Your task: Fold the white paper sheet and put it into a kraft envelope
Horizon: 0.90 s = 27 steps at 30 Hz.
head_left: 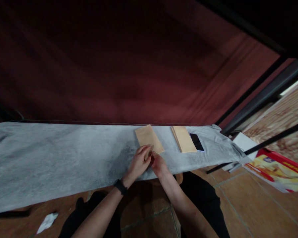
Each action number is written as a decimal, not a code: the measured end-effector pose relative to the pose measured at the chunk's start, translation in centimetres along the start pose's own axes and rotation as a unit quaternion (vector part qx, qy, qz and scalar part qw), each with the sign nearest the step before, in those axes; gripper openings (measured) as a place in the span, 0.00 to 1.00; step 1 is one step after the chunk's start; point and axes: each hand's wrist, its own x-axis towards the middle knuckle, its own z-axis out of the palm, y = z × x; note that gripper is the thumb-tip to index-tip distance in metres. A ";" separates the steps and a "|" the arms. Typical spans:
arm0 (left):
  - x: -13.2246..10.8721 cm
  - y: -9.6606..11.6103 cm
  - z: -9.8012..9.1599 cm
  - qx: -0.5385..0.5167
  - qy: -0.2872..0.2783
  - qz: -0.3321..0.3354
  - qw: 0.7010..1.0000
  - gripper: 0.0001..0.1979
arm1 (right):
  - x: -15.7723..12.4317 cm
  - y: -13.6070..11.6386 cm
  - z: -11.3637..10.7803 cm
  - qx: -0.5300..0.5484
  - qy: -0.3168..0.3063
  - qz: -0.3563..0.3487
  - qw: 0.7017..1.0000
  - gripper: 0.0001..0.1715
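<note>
A flat brown paper envelope (149, 136), perhaps a small paper bag, lies slanted on the grey cloth in front of me. My left hand (139, 160) is at its near edge, fingers curled in with the thumb against them. Close beside it, my right hand (158, 162) bends its fingers over the same near edge. Both hands' fingertips meet there and appear to pinch the paper; the exact grip is partly hidden. To the right sits a stack of similar brown paper envelopes (186, 140), touched by neither hand.
A dark-screened phone (196, 142) lies right of the stack. Grey cloth (64, 155) covers the long narrow table, with a dark red curtain (129, 82) behind. On the right are a metal bar (253, 87) and a red-yellow box (278, 168). White tissue (47, 222) lies on the tiled floor.
</note>
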 end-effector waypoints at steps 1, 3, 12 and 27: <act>-0.2 0.0 0.3 0.038 -0.033 0.016 0.999 0.25 | -0.1 0.1 0.1 0.015 -0.019 0.012 1.000 0.20; -0.7 0.0 0.7 0.113 -0.095 0.037 0.988 0.28 | -0.1 0.1 0.0 0.037 -0.049 0.034 0.998 0.20; -0.5 -0.8 0.8 0.290 -0.216 0.044 0.931 0.26 | -2.5 -1.7 -2.0 0.067 -0.139 0.165 0.974 0.22; -3.4 -0.4 0.8 0.287 -0.164 0.063 0.942 0.23 | 5.5 -2.4 -4.3 -0.534 -0.295 -0.240 0.755 0.31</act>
